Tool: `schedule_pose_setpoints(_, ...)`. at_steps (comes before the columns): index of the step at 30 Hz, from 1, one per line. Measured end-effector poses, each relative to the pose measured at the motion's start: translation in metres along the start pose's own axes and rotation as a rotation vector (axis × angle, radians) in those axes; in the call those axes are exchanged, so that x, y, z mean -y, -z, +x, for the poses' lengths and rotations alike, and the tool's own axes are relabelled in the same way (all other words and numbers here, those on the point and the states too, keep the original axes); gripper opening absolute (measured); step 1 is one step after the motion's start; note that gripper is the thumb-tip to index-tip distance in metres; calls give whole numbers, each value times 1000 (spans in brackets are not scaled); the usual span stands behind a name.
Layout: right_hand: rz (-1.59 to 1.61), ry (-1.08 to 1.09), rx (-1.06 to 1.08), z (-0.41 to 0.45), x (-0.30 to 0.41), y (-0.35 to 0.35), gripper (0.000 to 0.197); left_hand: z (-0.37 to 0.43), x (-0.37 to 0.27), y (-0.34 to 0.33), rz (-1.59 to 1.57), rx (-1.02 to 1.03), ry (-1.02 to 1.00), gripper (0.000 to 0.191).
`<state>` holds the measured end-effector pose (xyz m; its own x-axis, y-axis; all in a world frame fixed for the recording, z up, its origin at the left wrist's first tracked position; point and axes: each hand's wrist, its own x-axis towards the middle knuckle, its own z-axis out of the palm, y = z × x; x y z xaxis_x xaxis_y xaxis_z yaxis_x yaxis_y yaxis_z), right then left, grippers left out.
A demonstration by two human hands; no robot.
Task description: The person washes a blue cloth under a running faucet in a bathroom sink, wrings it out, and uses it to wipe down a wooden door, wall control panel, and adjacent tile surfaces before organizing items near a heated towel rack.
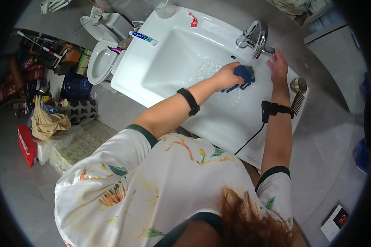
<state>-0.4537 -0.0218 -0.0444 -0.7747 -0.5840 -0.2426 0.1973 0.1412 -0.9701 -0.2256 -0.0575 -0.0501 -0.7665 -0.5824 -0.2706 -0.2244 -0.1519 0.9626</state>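
Note:
My left hand [228, 76] grips a bunched dark blue cloth [244, 76] over the white washbasin [160, 100]. Rippling clear water [205, 70] lies in the bowl beside and below that hand. At the chrome faucet [260, 40], my right hand [279, 66] is raised with its fingertips at the end of the lever [269, 49]; whether they touch it is hard to tell. Nothing is held in the right hand, and its fingers are loosely apart. Part of the cloth is hidden behind my left fingers.
A toothpaste tube [143, 38], a red torn packet [192, 20] and a clear plastic cup [164, 8] rest on the basin's rim. Near my right forearm are a round jar [298, 85] and a brown comb [297, 104]. A toilet [100, 63] stands to the left.

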Motion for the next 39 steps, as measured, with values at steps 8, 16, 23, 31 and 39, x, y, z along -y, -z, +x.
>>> schedule_pose_setpoints(8,-189,62,-207,26,-9,-13,46,28,-22,-15,99,-90,-52,35)
schedule_pose_setpoints(16,-3,-134,-89,38,-11,-19,30,3,-27,5,-78,-131,-42,36)
schedule_pose_setpoints(23,129,42,198,-9,-6,-38,61,-24,-2,22,-85,-255,-34,34)
schedule_pose_setpoints(31,465,-810,151,-149,-78,-49,94,-66,-10,31,-351,-152,-56,39)
schedule_pose_setpoints(39,700,-314,571,-127,-99,-60,33,-132,6,50,-83,90,-240,44)
